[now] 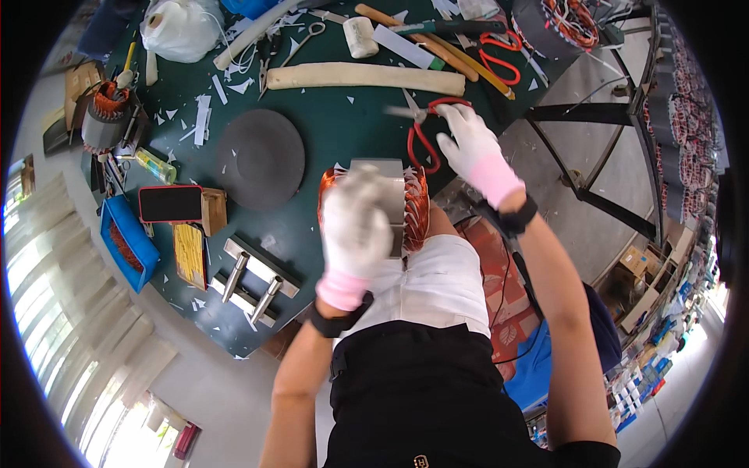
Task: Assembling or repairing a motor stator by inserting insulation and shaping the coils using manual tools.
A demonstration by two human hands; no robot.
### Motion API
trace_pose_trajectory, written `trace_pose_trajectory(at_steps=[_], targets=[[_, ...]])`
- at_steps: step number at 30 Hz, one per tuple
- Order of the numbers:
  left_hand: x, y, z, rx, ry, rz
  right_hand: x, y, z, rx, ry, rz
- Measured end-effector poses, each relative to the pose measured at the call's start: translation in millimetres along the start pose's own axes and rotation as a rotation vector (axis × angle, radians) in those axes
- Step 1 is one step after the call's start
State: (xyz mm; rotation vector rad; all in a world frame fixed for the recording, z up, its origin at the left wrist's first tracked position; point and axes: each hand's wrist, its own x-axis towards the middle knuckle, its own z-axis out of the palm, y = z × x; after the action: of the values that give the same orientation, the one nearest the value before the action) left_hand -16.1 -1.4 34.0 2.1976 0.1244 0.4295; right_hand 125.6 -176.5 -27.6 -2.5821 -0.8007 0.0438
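Note:
A motor stator with a grey core and copper windings at both ends rests against my lap at the table edge. Over its left side is my white-gloved left hand, smeared by motion; its fingers cannot be made out. At the right, my gloved right hand has its fingertips at the upper loop of red-handled scissors. Its thumb stands apart, close to the lower loop. The scissors' blades are spread wide, and one is blurred. Both gloves have pink cuffs.
Left of the stator lies a dark round disc. Beyond lie a pale wooden bar, a mallet and a second pair of scissors. A phone, a metal fixture and another stator occupy the left.

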Motion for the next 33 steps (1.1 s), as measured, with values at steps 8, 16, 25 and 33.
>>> trace_pose_trajectory(at_steps=[8, 16, 25, 33], targets=[[33.6, -233.9, -112.7, 0.851, 0.130, -0.434, -67.9, -98.6, -6.1, 0.899, -0.164, 0.611], [2.7, -142.5, -51.2, 0.775, 0.167, -0.226, -60.0, -80.8, -12.4, 1.055, -0.169, 0.664], [8.3, -38.2, -7.7, -0.576, 0.096, -1.041, -46.4, -97.9, -7.8, 1.160, -0.100, 0.674], [33.9, -6.7, -75.8, 0.397, -0.071, -0.375, -50.3, -130.0, 7.6, 1.249, -0.465, 0.633]])
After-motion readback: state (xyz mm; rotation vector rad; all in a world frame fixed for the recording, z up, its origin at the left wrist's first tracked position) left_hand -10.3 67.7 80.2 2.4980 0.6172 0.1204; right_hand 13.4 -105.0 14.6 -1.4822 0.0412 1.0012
